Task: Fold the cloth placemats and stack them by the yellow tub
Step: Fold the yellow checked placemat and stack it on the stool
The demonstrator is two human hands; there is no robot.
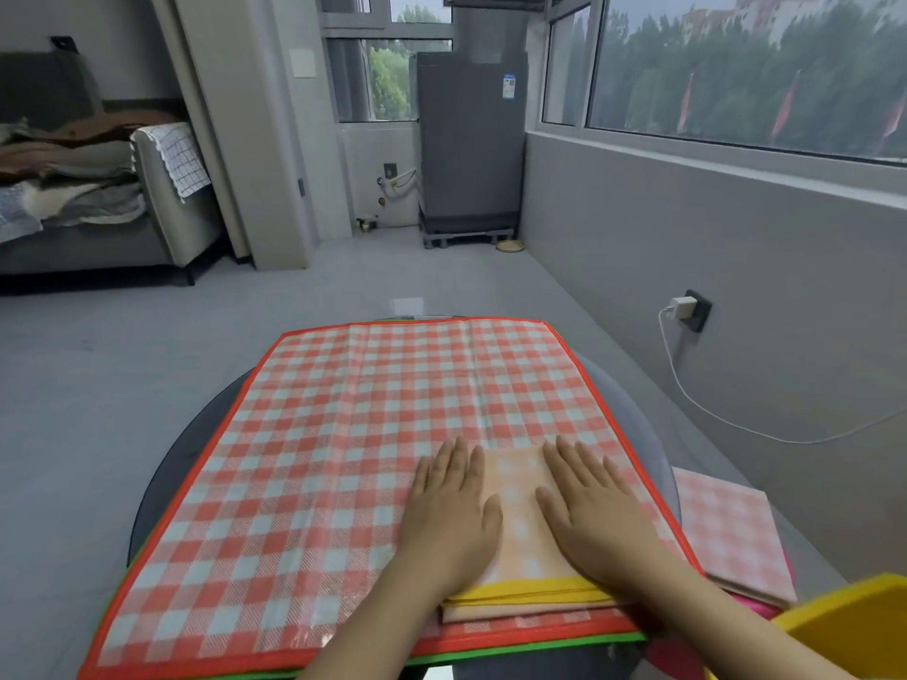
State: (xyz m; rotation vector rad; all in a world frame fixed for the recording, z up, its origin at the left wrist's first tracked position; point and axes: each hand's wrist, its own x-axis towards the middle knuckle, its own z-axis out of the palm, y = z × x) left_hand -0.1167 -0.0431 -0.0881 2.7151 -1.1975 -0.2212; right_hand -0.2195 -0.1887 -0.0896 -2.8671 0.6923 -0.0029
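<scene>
Checked mat (pixel 343 458) bears hand-pressed, unlabelled folded placemat (pixel 520 507).

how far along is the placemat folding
Done: a folded pink mat lies beside the yellow tub. In hand: the left hand and right hand press flat on a folded orange mat. Left: moving it to the tub; the big red checked mat is unfolded, with a green edge beneath.

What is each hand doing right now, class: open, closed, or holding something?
Left hand: open, fingers straight, pressing flat on the folded orange placemat.
Right hand: open, fingers straight, pressing flat on the same placemat.
</scene>
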